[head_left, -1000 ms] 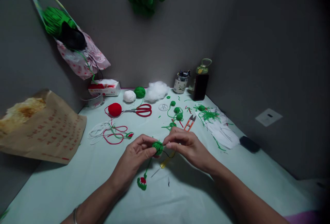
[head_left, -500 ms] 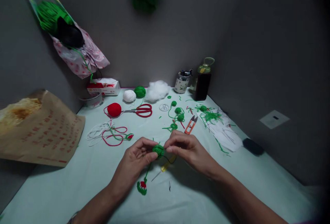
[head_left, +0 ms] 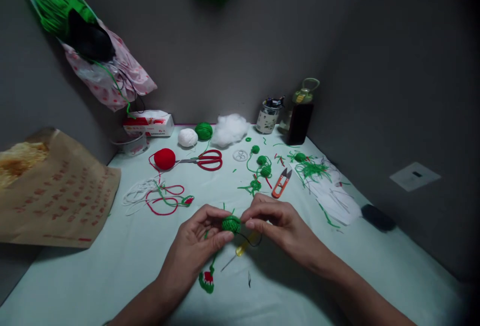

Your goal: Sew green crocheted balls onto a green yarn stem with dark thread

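A small green crocheted ball (head_left: 231, 224) is pinched between the thumb and fingers of my left hand (head_left: 200, 241). Short green yarn ends stick up from its top. At the ball's right side, my right hand (head_left: 279, 223) closes thumb and forefinger on something too small to make out. A dark thread (head_left: 259, 242) loops from the ball under the right fingers. From below the left hand, a green strand runs to a green crocheted piece with a red and white mouth (head_left: 206, 282). A yellow-handled tool with a thin metal shaft (head_left: 239, 251) lies under the hands.
Orange thread snips (head_left: 281, 184), red-handled scissors (head_left: 210, 160) and several green crocheted balls (head_left: 265, 171) lie beyond my hands. Further back are a red yarn ball (head_left: 164, 159) and white stuffing (head_left: 229, 130). A paper bag (head_left: 71, 196) stands left; a dark phone-like object (head_left: 300, 123) leans at the back right.
The view has shifted slightly. The right hand has drawn a little right of the ball, and the dark thread's loop shows wider. The left hand keeps its hold.
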Motion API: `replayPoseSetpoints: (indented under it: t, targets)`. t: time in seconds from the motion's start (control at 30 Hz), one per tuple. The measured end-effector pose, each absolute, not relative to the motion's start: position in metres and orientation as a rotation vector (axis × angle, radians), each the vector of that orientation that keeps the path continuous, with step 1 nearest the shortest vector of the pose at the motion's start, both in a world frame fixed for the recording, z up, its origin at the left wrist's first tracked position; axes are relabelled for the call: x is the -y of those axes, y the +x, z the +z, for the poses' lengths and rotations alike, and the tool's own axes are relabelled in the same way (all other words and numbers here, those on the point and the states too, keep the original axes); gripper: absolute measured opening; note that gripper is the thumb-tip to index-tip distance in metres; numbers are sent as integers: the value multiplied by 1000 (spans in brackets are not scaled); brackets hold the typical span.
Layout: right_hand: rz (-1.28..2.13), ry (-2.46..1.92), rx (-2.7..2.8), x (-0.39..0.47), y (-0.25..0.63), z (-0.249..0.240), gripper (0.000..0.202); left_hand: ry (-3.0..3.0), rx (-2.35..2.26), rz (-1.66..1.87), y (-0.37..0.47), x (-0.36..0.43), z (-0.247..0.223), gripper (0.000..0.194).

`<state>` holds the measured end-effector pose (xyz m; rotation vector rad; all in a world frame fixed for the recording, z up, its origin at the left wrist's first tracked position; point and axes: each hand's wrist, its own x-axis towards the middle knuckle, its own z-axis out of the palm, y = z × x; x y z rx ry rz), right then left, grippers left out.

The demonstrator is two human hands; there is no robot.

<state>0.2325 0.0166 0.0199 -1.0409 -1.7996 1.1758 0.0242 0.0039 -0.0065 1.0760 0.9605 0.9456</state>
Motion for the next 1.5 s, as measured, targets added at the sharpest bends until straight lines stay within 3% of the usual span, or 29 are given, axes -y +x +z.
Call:
replayPoseSetpoints:
  t: [0.47,0.7,1.07,1.13,1.33,1.5]
  targets:
    - [1324,-974,1708,-20,236,19,9,1021,-885,920,24,-1,-3,24]
    - [1345,-1015,1634,-20,227,14,17,1060,-959,947,26,-1,-3,23]
    - [1362,-1138,1577,-12,217,9,7,1108,-1025,948,24,-5,-6,24]
    - [1255,-1121,1643,-8,213,8,7,1123,-1032,950,25,-7,-7,23]
    - [471,-1056,2233,-3,215,0,20,1235,-1054,908,28,-6,-12,18]
    - [285,-967,2248,4,212,11,18,1404,-1071,901,33,-5,-11,13]
